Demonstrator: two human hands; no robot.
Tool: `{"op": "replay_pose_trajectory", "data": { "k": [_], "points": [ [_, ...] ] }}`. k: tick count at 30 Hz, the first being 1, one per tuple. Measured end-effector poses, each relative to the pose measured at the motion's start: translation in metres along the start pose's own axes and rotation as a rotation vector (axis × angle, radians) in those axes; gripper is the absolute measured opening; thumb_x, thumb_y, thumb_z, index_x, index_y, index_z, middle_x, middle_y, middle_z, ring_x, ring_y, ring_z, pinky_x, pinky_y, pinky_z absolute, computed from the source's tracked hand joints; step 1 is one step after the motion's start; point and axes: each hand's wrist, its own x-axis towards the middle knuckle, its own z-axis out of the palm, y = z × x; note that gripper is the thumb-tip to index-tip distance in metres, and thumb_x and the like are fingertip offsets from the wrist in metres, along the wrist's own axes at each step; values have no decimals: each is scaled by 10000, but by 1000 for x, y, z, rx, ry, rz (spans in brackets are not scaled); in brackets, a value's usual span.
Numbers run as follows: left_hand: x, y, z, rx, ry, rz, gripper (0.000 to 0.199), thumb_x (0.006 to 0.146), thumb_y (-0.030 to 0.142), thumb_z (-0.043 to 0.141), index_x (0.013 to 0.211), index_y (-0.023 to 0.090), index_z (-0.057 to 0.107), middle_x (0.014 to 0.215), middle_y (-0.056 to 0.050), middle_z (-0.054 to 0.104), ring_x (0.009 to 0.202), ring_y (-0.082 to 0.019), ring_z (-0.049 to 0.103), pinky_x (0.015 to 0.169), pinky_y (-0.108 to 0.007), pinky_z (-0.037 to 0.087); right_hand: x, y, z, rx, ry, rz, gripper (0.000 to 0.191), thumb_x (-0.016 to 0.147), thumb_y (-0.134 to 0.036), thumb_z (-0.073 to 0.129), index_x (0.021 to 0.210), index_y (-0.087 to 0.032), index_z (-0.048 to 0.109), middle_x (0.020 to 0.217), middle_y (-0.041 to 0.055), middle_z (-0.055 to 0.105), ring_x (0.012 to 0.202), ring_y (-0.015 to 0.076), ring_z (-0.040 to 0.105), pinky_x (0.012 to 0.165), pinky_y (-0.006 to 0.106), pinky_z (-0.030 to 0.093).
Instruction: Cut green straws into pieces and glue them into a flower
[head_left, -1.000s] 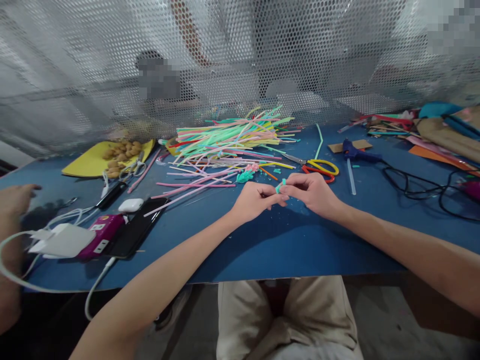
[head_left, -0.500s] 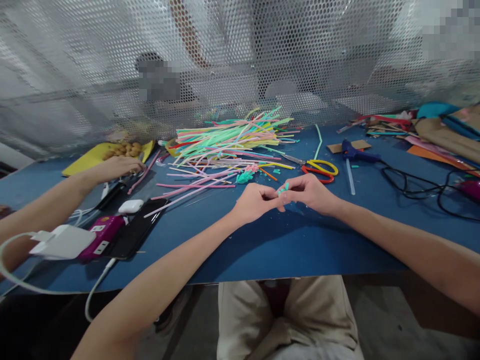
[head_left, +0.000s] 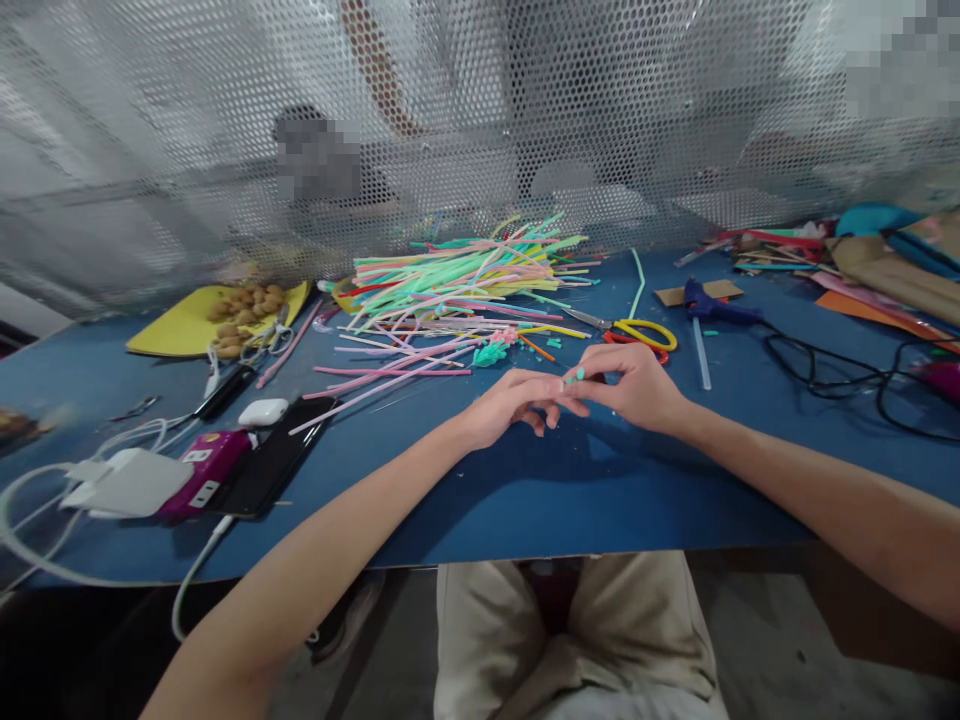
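Above the near part of the table, my left hand (head_left: 506,408) and my right hand (head_left: 636,388) meet at the fingertips. Between them is a small teal piece of pipe cleaner (head_left: 576,376), mostly covered by fingers. My right thumb and forefinger pinch it. My left thumb and forefinger press together at its left end, while the other left fingers curl loosely below. Just beyond lie a teal cluster of short bits (head_left: 491,353) and a pink cluster (head_left: 505,337). Scissors (head_left: 643,333) with yellow and red handles rest behind my right hand.
A pile of pastel pipe cleaners (head_left: 457,275) lies before a perforated metal screen (head_left: 450,130). To the right are a blue glue gun (head_left: 720,304) and its black cord (head_left: 814,370). Leftward sit a phone (head_left: 274,465), a purple power strip (head_left: 202,470) and yellow sheet (head_left: 169,325) with brown lumps.
My left fingers have loosened and spread below the teal piece, and less of it shows. Another person's arm at the left has withdrawn from the yellow sheet.
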Motion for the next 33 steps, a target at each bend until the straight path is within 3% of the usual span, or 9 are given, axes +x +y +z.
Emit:
{"op": "replay_pose_trajectory", "data": {
  "k": [8, 18, 27, 30, 33],
  "points": [
    [1, 0, 1, 52, 27, -14, 535, 823, 578, 781, 1071, 105, 798, 944, -146, 792, 600, -74, 551, 548, -192, 464, -3, 4, 0, -10, -81, -152, 91, 887, -293, 782, 876, -216, 829, 693, 11, 692, 623, 114, 579, 580, 244, 431],
    [2, -4, 0, -19, -6, -51, 606, 790, 586, 813, 1171, 116, 775, 1123, -207, 778, 668, -96, 656, 632, -220, 553, -1, 10, -5, -90, -132, -223, 148, 939, -308, 723, 986, -224, 834, 732, 19, 671, 642, 118, 582, 599, 254, 444],
    [5, -12, -1, -42, 20, -37, 591, 808, 625, 780, 1085, 103, 782, 1124, -202, 778, 698, -117, 706, 699, -248, 595, 3, 17, -7, -215, -118, -339, 179, 957, -346, 702, 978, -225, 833, 701, 21, 640, 670, 139, 557, 657, 291, 428],
    [5, -11, 0, -47, 31, -50, 633, 798, 684, 753, 1005, 86, 780, 1058, -203, 789, 687, -133, 714, 691, -256, 596, 3, 13, -5, -180, -103, -301, 205, 961, -341, 693, 877, -206, 822, 680, 20, 630, 664, 136, 546, 668, 295, 428],
    [5, -7, 2, -81, 59, -50, 706, 801, 764, 683, 930, 73, 757, 974, -205, 794, 672, -148, 717, 672, -259, 594, 3, 9, -3, -101, -69, -168, 263, 953, -363, 695, 787, -181, 791, 665, 13, 608, 638, 125, 509, 612, 281, 395]
  ]
}}
